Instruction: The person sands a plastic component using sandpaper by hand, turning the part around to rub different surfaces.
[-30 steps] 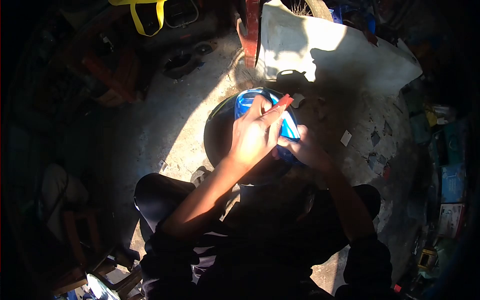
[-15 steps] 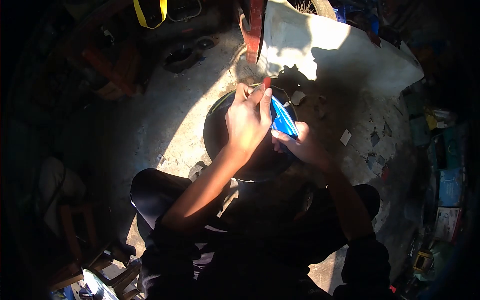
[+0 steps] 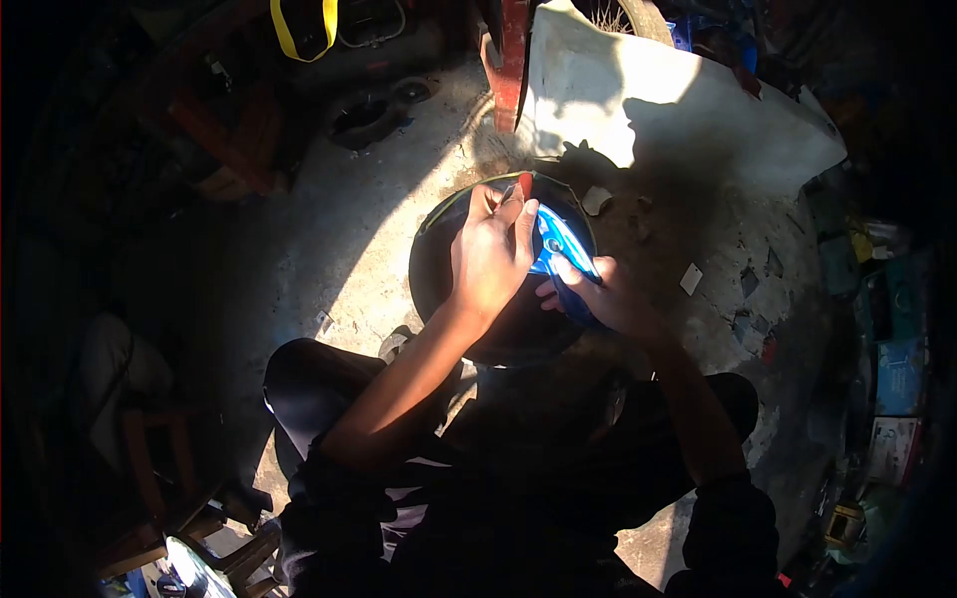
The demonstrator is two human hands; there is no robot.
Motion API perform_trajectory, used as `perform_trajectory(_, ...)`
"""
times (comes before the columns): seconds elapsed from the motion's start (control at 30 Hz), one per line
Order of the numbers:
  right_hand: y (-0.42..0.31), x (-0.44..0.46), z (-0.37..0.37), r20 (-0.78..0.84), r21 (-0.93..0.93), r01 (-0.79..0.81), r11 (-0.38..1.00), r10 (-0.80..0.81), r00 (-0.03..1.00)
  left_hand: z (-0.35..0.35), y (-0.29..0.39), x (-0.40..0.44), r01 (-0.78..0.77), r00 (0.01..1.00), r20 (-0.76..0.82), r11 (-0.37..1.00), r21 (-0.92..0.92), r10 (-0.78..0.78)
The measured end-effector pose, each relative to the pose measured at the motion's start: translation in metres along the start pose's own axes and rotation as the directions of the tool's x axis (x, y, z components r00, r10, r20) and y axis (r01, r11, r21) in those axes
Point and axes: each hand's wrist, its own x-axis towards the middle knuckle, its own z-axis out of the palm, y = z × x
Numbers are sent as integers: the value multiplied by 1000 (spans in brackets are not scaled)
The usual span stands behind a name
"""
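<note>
My left hand [image 3: 486, 249] is closed, its thumb and fingers pinching a small flat red piece [image 3: 525, 184] that sticks up past the fingertips. In my right hand [image 3: 603, 291] is a shiny blue plier-like hand tool [image 3: 568, 237]. A round, pivot-like spot shows on it, and my right thumb lies along its near side. The tool's far end lies close by my left fingers, which hide part of it; whether it touches the red piece I cannot tell. Both hands are above a dark round tub [image 3: 439, 289] with a yellowish-green line along its rim.
A large white panel [image 3: 718, 130] lies beyond the tub, beside a red metal post [image 3: 509, 70] and a spoked wheel [image 3: 648, 18]. Broken bits [image 3: 748, 324] and a white tag [image 3: 690, 279] litter the floor. Boxes [image 3: 900, 374] line the right side.
The blue tool has turned in my right hand, now showing its round spot and more of its lower part. My left hand still pinches the red piece, which is tilted slightly differently.
</note>
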Motion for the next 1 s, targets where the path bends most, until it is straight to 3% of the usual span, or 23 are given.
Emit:
perform_trajectory(0.1,1,4,-4,-32,99,33,995,-30,999,-1,-12,12,93,992,-89,994,54,-88)
perform_trajectory(0.13,0,4,-8,-97,-51,-30,998,25,995,-5,-13,15,191,982,-20,976,106,-190)
perform_trajectory(0.17,-1,5,-13,-169,-195,-101,976,68,983,-3,-13,12,187,982,-16,976,107,-186)
perform_trajectory(0.23,7,7,-18,-234,-239,-134,962,77,969,5,-17,0,28,990,-140,999,30,-23)
perform_trajectory(0.3,-1,4,-12,-218,123,-21,992,47,975,13,-12,-13,-38,992,-121,999,-34,34)
perform_trajectory(0.33,3,7,-9,-180,265,31,964,17,984,14,-10,-13,-54,991,-117,998,30,58)
perform_trajectory(0.37,0,6,-9,-174,263,29,964,17,985,13,-9,-15,-67,991,-113,993,94,78)
perform_trajectory(0.43,-11,-3,-8,-139,361,-21,932,76,987,11,-4,-9,104,989,-124,978,182,-82)
perform_trajectory(0.5,-5,-3,-5,-231,344,1,939,84,969,13,1,-17,-50,996,-73,996,76,55)
perform_trajectory(0.57,0,1,-6,-318,323,23,946,85,944,17,1,-30,-242,969,77,966,87,235)
perform_trajectory(0.6,4,0,-9,-320,337,18,941,97,943,17,3,-28,-249,968,70,960,132,241)
perform_trajectory(0.63,5,0,-10,-321,351,9,936,111,941,15,2,-18,-236,971,10,957,167,238)
perform_trajectory(0.7,-1,-2,-3,-271,386,34,922,77,960,15,-12,3,24,982,-188,994,107,-3)
perform_trajectory(0.77,0,-2,-5,-223,427,66,902,34,974,16,-15,0,21,981,-195,995,95,-2)
perform_trajectory(0.83,3,2,-10,-357,286,-19,958,125,926,11,-2,-21,-280,959,63,957,77,276)
perform_trajectory(0.87,-4,-4,-7,-324,376,34,926,97,941,18,-9,-24,-333,938,118,941,62,325)
perform_trajectory(0.9,-13,-8,-3,-322,372,35,927,93,942,19,-8,-20,-304,952,73,947,103,297)
perform_trajectory(0.97,-16,-7,-2,-338,343,78,936,45,940,18,-9,5,-37,992,-111,987,155,54)
perform_trajectory(1.0,-12,-4,-5,-341,333,92,939,29,940,17,-22,12,92,993,-78,988,120,-83)
